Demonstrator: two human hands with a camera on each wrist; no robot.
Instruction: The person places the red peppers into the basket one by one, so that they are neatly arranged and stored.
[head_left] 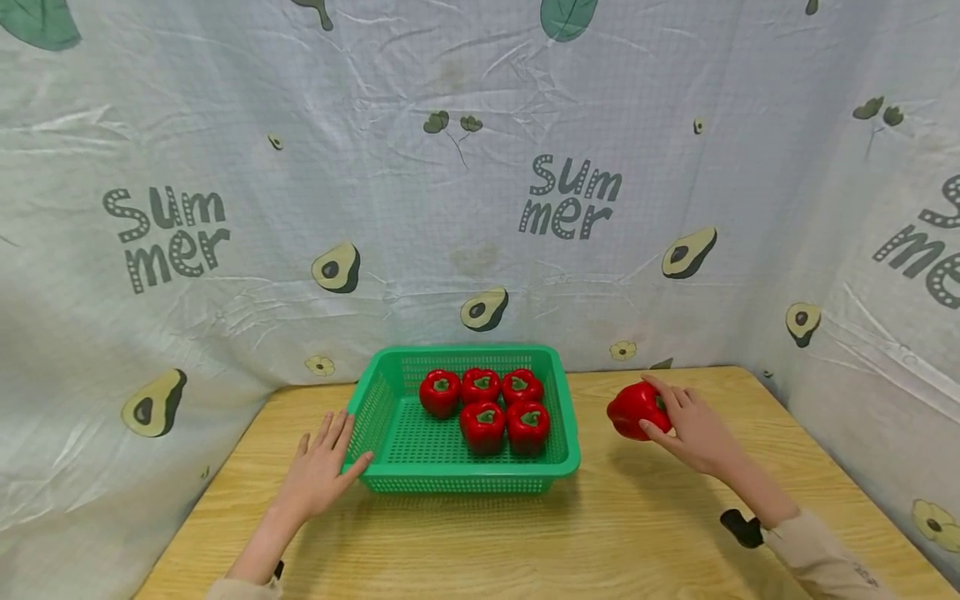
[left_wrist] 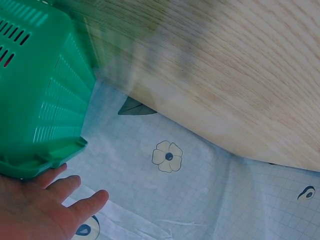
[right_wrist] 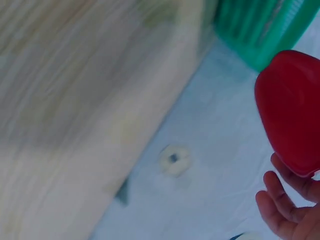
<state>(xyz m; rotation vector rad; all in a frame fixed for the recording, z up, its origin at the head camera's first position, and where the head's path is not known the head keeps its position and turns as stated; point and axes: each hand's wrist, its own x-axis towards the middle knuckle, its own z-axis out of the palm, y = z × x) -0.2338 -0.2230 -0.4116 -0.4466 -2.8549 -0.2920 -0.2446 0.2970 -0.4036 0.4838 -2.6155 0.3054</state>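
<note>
A green plastic basket (head_left: 382, 417) sits at the middle of the wooden table with several red bell peppers (head_left: 483, 404) grouped in its right half. My left hand (head_left: 321, 467) lies with straight fingers against the basket's left front corner (left_wrist: 45, 150); in the left wrist view its fingers (left_wrist: 75, 205) sit just below the rim. Right of the basket, my right hand (head_left: 686, 425) grips another red bell pepper (head_left: 636, 408), fingers curled round its right side. The right wrist view shows that pepper (right_wrist: 292, 110) above my fingertips (right_wrist: 280, 205).
A wooden table (head_left: 525, 533) is walled on three sides by a pale cloth printed with avocados and "Summer". A small black object (head_left: 741, 527) lies on the table by my right forearm. Bare wood lies in front of the basket.
</note>
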